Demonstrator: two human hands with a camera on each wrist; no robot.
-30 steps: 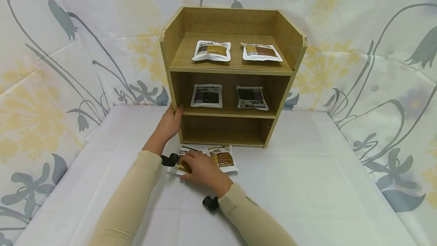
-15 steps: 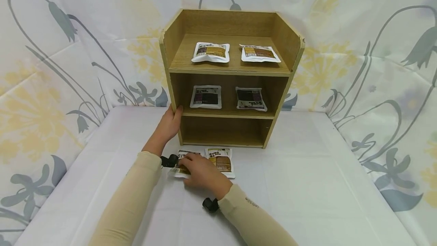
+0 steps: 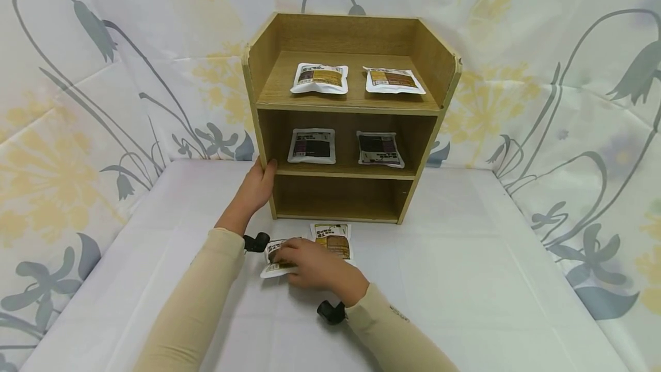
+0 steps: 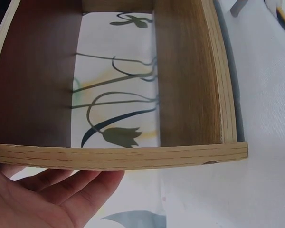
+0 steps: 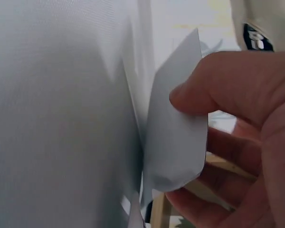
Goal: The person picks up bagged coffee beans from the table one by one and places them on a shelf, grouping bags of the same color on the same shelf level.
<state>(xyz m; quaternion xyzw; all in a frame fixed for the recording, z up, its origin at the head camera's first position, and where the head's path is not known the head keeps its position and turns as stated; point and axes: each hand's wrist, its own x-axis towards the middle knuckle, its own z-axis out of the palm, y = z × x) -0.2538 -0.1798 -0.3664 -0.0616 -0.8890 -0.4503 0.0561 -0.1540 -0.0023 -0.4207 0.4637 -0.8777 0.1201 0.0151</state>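
My left hand (image 3: 256, 185) grips the left side panel of a small wooden shelf (image 3: 335, 110), thumb at its front edge. In the left wrist view, the fingers of the left hand (image 4: 52, 194) lie against the panel's outer face. My right hand (image 3: 317, 267) pinches a white pouch (image 3: 276, 268) with a printed label, low over the table in front of the shelf. The right wrist view shows the thumb on the pouch's plain white back (image 5: 173, 142) and the fingers on its other side. A second pouch (image 3: 333, 240) with a brown and yellow label lies just beyond, partly behind that hand.
Two yellow-brown pouches, left (image 3: 320, 78) and right (image 3: 395, 80), lie on the top shelf. Below them sit two dark-labelled pouches, left (image 3: 312, 146) and right (image 3: 380, 149). The bottom compartment (image 3: 335, 198) is low. White cloth (image 3: 480, 280) covers the table; floral cloth hangs behind.
My right hand now pinches the left pouch and has drawn it a little toward me, its near edge raised. The second pouch has turned slightly straighter. My left hand stays on the shelf.
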